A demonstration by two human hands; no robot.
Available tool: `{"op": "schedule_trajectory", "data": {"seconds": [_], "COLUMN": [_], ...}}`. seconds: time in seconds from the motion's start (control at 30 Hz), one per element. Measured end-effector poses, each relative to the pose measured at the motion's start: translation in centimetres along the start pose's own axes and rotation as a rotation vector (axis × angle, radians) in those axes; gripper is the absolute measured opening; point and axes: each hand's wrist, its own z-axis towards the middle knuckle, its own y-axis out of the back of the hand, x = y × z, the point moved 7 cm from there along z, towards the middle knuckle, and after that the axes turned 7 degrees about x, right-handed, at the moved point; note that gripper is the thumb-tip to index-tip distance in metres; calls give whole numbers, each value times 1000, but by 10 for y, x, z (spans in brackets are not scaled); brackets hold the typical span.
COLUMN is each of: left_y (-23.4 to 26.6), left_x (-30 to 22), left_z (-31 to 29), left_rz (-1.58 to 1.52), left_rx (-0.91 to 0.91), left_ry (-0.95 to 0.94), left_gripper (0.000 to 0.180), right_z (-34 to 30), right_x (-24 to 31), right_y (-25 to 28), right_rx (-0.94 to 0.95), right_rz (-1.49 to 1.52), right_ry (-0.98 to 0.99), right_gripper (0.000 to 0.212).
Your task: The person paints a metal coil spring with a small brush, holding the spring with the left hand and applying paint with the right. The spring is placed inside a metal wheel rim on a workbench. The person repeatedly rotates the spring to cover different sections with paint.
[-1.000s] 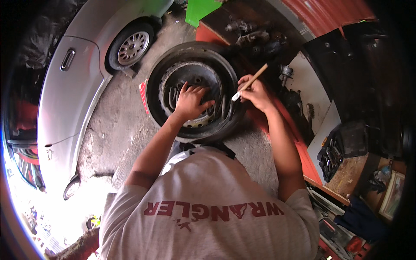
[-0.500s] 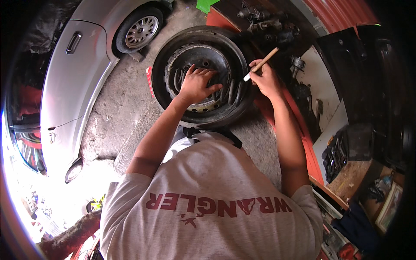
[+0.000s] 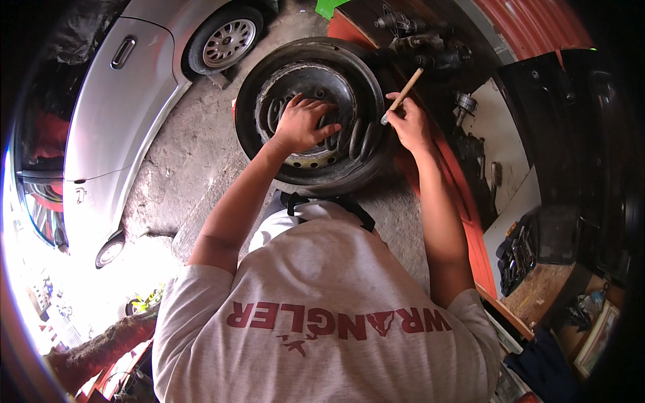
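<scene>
A silver car (image 3: 127,87) stood along the left, and a large black panel (image 3: 564,121) filled the far right. The red-edged counter (image 3: 487,269) ran down the right side, its left edge just beside the right forearm, leaving little elbow room there. Just off that edge lay a wheel with its black tyre (image 3: 247,111), face up; whatever bore it was hidden.

A dark coil spring (image 3: 357,138) lay across the wheel, from near the rim's left edge to the tyre's right edge, its middle covered by the left hand (image 3: 304,124). That hand's grip was spread, thumb toward the right; whether the fingertips hooked a coil could not be told. A round spring seemed liable to roll, so even downward pressure looked the sound way to steady it, thumb out of the gaps.

An open black case (image 3: 559,232) of hand tools sat toward the counter's near end. Loose metal parts (image 3: 420,43) crowded its far end by the tyre, a likely snag for wide movements.

The right hand's (image 3: 410,124) grip pinched a slim wooden-handled tool (image 3: 410,85) low down, good for control, its pale tip near the spring's right end; contact was unclear.
</scene>
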Motion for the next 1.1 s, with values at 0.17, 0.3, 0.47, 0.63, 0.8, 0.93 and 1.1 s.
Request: {"op": "schedule_trajectory", "data": {"seconds": [0.17,0.3,0.47,0.63,0.8,0.93,1.1], "left_y": [-1,-2,0,-3,-3,-3,-4], "left_x": [3,3,4,7,4,5,6], "left_z": [-2,2,-1,-1,1,-2,-1], "left_rz": [7,10,-11,-2,10,15,10], "left_rx": [-6,-21,-20,-49,-60,-83,-63], "left_ry": [6,-1,7,7,-3,-10,26], "left_gripper": [65,66,66,63,64,63,65], "right_z": [-5,0,6,-3,4,6,-1], "right_x": [27,21,1,33,23,18,34], "right_y": [-20,-17,-2,-15,-8,1,-20], "right_rx": [134,108,-41,79,95,56,163], "right_rz": [230,325,72,214,142,22,338], "right_ry": [67,35,17,77,33,2,52], "right_gripper": [34,30,24,24,21,21,21]}}
